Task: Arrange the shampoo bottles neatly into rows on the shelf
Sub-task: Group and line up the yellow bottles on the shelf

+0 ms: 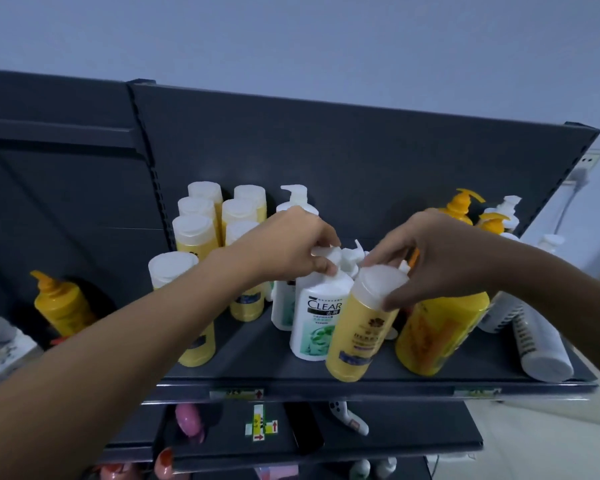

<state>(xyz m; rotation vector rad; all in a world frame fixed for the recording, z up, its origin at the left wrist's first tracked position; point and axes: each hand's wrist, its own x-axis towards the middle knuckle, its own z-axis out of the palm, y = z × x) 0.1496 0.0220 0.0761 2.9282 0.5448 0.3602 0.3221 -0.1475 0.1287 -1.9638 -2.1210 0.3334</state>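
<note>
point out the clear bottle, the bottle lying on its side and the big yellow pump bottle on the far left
clear bottle [321,318], head view, on its front label
lying bottle [542,344], head view, mid-body
left pump bottle [61,304], head view, on its yellow body

flip-cap bottles in two rows at the shelf's back left, clear pump bottle at centre front, herbal flip-cap bottle just right of it, large pump bottle further right, a bottle lying down at the right end
</note>
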